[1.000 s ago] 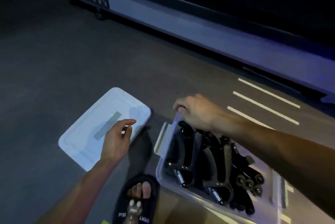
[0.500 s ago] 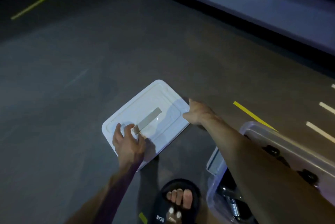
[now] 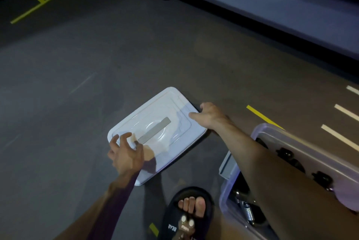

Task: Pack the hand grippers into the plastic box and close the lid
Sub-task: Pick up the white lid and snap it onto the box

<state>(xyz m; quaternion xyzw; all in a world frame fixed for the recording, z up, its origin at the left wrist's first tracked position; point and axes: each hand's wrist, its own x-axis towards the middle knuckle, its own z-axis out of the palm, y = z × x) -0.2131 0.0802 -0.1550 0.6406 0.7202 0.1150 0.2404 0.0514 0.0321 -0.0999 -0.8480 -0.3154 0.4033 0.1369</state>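
A: Head view, only one we've got. Where's the lid (image 3: 167, 123)?

B: Flat on the floor (image 3: 77, 64), centre frame, w/ a grey strip (image 3: 154, 130) across its top. We've got both hands on it. Left hand (image 3: 126, 154) at the lid's 7 o'clock corner, fingers curled over the edge, gripping it. Right hand (image 3: 208, 116) at the 3 o'clock edge, thumb on top, fingers wrapped round the rim.

A: And the plastic box (image 3: 291, 138)?

B: At approx 4 o'clock in frame, just beside the lid, open, our right forearm crossing over it. Hand grippers (image 3: 248, 214) lie inside, black handles + a steel spring showing; can't tell how many.

A: Anything else?

B: Black slipper (image 3: 186, 220) on our foot at 6 o'clock, near the lid's lower corner. Yellow floor line (image 3: 38, 4) at 10.
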